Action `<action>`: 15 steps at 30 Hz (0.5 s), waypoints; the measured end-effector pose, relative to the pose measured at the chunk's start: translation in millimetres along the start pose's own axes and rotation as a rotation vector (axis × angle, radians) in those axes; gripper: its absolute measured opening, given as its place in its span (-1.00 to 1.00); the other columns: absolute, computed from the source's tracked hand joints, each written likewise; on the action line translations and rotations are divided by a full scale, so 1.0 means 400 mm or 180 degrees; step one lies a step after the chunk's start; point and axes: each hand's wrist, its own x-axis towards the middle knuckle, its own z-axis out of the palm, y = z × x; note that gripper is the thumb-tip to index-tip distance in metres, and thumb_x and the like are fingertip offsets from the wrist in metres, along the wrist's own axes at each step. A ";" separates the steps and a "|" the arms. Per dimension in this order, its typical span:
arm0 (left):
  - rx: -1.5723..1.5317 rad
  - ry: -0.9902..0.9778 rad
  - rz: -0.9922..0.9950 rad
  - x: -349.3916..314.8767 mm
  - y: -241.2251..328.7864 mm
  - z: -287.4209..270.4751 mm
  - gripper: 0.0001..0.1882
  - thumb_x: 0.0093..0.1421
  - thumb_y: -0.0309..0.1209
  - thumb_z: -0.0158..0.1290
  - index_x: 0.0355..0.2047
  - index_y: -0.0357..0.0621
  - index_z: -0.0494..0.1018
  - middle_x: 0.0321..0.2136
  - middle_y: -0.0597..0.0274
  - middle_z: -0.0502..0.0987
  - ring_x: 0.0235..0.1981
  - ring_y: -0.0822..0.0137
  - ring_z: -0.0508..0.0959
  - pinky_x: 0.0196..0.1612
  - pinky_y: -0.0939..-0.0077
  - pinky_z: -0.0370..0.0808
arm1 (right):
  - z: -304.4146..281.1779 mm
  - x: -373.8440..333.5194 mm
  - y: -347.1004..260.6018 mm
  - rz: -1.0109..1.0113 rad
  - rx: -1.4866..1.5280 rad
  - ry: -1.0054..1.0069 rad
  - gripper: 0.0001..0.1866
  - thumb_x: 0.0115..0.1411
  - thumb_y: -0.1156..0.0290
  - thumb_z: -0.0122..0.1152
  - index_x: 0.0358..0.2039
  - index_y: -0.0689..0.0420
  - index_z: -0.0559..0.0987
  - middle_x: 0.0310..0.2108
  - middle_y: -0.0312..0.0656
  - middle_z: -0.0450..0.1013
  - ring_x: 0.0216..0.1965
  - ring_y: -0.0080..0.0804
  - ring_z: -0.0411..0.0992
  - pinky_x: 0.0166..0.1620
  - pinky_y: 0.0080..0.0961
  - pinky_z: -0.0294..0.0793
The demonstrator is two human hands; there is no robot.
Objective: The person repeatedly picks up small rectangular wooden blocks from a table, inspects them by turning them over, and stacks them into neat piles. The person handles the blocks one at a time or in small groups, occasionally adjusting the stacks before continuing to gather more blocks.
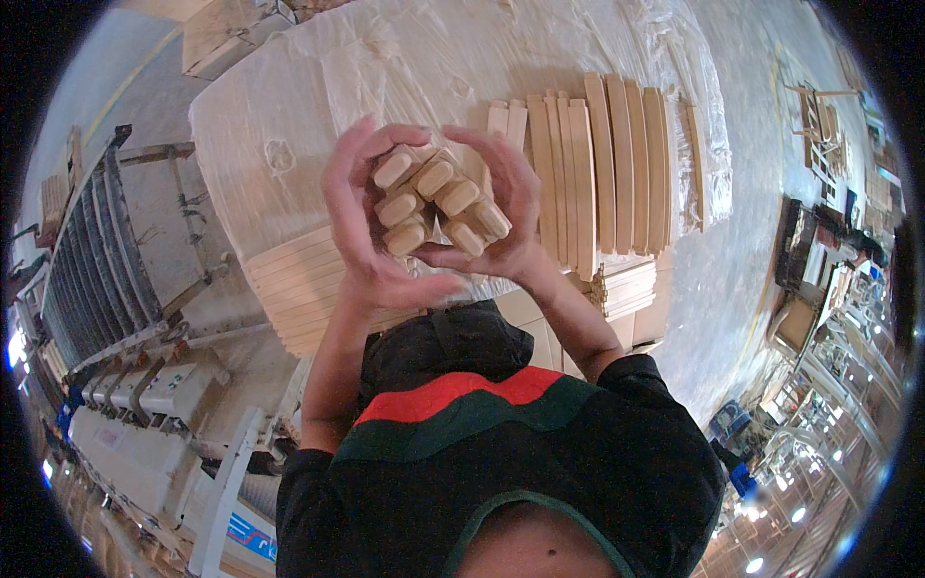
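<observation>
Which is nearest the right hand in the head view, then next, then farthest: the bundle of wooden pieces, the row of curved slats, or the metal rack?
1. Bundle of wooden pieces: clasped in the right hand, between both hands.
2. Row of curved slats: on the plastic-covered stack, just beyond that hand.
3. Metal rack: far across, at the picture's left.

Pale tan wooden pieces — black sweater, red-green stripes.
</observation>
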 end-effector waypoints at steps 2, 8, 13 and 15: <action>-0.0211 0.0187 -0.0490 0.002 0.008 0.000 0.06 -0.13 0.17 0.21 0.21 -0.24 0.03 -0.08 -0.03 0.35 -0.06 0.20 0.40 0.02 0.32 0.38 | 0.029 -0.006 -0.012 -0.0541 -0.0253 0.0474 0.02 -0.30 0.29 0.61 0.19 0.17 0.24 0.13 0.08 0.22 0.13 0.05 0.28 0.11 -0.15 0.35; -0.1221 0.0548 -0.1042 0.032 0.027 0.003 -0.18 0.06 0.18 0.03 0.07 -0.28 0.18 -0.23 0.12 0.35 -0.19 0.36 0.37 -0.07 0.50 0.34 | 0.062 0.012 -0.056 -0.0561 -0.1107 0.0604 -0.17 -0.37 0.34 0.61 0.03 -0.07 0.48 0.10 0.11 0.23 0.10 0.05 0.31 0.03 -0.15 0.44; -0.0346 0.0440 -0.0914 0.046 0.027 -0.008 -0.70 0.22 -0.36 0.03 -0.11 -0.26 0.33 -0.27 0.19 0.40 -0.19 0.44 0.40 -0.07 0.56 0.34 | 0.057 0.040 -0.080 -0.0240 -0.1479 0.0551 -0.37 -0.37 0.36 0.54 -0.14 -0.04 0.61 0.04 0.06 0.30 0.04 -0.04 0.37 -0.06 -0.28 0.53; -0.0619 0.0522 -0.1110 0.043 0.029 -0.004 -0.79 0.17 -0.55 0.01 -0.16 -0.25 0.37 -0.26 0.20 0.42 -0.19 0.45 0.42 -0.06 0.55 0.35 | 0.052 0.042 -0.089 -0.0214 -0.1520 0.0563 -0.36 -0.38 0.38 0.54 -0.13 -0.04 0.61 0.03 0.05 0.32 0.02 -0.07 0.39 -0.08 -0.29 0.54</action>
